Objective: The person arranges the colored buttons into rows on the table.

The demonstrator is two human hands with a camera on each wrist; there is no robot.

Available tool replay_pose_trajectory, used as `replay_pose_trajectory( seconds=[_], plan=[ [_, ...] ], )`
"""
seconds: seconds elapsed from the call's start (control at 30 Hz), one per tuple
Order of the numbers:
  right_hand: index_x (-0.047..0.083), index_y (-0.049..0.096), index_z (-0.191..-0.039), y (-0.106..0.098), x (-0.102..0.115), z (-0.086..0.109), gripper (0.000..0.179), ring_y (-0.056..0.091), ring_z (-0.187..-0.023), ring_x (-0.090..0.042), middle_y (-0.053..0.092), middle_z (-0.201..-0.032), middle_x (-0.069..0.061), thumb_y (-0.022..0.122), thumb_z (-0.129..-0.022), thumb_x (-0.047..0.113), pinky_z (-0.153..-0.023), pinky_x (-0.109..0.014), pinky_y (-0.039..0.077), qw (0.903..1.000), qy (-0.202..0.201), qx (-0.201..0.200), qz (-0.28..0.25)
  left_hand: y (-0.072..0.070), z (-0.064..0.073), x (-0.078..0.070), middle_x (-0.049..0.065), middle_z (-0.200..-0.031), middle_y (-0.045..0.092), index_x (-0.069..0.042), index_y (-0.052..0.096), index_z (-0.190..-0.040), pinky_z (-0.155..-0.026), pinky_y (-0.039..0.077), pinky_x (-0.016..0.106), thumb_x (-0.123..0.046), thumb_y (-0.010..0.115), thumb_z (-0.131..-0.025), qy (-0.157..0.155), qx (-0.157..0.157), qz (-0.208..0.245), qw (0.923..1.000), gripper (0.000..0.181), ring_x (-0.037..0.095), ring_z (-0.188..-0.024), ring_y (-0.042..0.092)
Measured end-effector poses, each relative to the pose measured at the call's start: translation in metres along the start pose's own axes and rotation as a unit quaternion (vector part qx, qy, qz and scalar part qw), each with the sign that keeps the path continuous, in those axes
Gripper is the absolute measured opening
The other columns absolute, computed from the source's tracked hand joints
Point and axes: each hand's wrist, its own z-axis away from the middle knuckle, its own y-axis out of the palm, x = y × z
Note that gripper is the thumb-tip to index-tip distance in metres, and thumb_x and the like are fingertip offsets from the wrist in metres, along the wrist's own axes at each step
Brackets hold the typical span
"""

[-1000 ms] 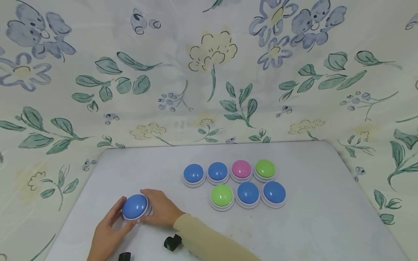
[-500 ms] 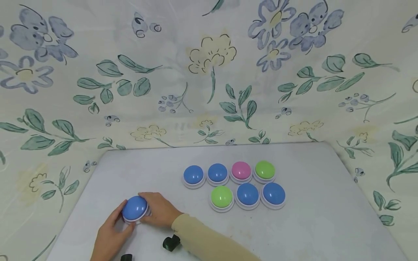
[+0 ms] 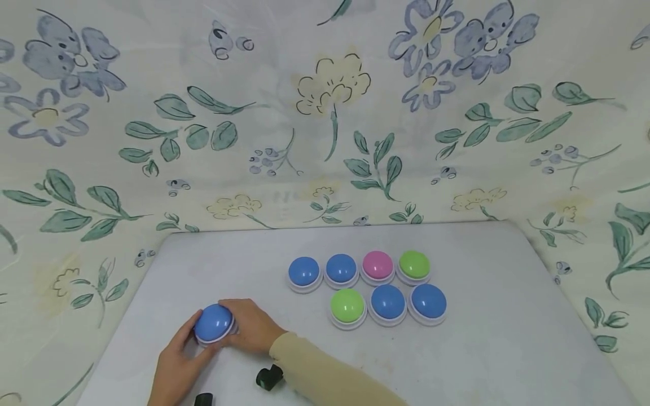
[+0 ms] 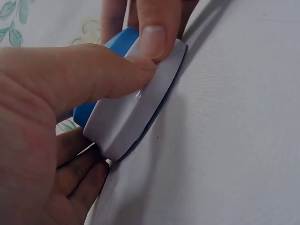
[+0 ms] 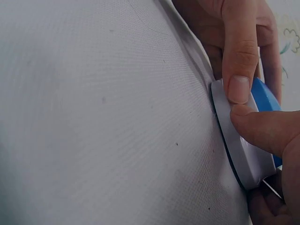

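Note:
A round push button with a blue dome (image 3: 214, 322) and white base sits at the left front of the white table. My left hand (image 3: 175, 363) grips it from the left, thumb along the near side of the base. From the right, my right hand (image 3: 252, 327) holds the same button, fingers around the far side and thumb in front. In the left wrist view the two thumbs meet on the white base (image 4: 136, 103), whose dark underside is close to the table surface. The right wrist view shows the base (image 5: 239, 145) between both hands, with the blue dome partly hidden.
Several more buttons stand in two rows right of the hands: a pink button (image 3: 378, 265), green buttons (image 3: 347, 305) and blue ones (image 3: 388, 301). Black wrist devices (image 3: 269, 377) show near the wrists. A floral cloth (image 3: 325, 141) hangs behind the white table (image 3: 497, 338).

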Motion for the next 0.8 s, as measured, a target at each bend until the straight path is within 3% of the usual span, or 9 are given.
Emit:
replay_pose_trajectory(
  seconds=[0.5,0.8],
  plan=[
    [0.013,0.039,-0.153,-0.002,-0.001,0.006,0.077,0.038,-0.142,-0.007,0.045,-0.153,0.005,0.072,-0.091,0.045,-0.115,-0.018,0.031,0.9998,0.012,0.001,-0.014,0.005,0.002,-0.005,0.03,-0.15,0.043,-0.009,0.038,-0.155,-0.109,0.038,0.064,-0.02,0.085,-0.081,0.0,-0.024,-0.007,0.9997,0.088,0.051,-0.134,0.042],
    [0.012,0.04,-0.152,-0.005,-0.002,0.012,0.077,0.039,-0.142,-0.008,0.046,-0.153,0.005,0.073,-0.091,0.044,-0.115,-0.019,0.031,0.9998,0.007,-0.009,-0.015,0.005,0.004,-0.01,0.027,-0.15,0.044,-0.009,0.037,-0.155,-0.108,0.041,0.061,-0.013,0.083,-0.081,0.017,-0.018,-0.011,0.9996,0.088,0.05,-0.134,0.044]
  ],
)
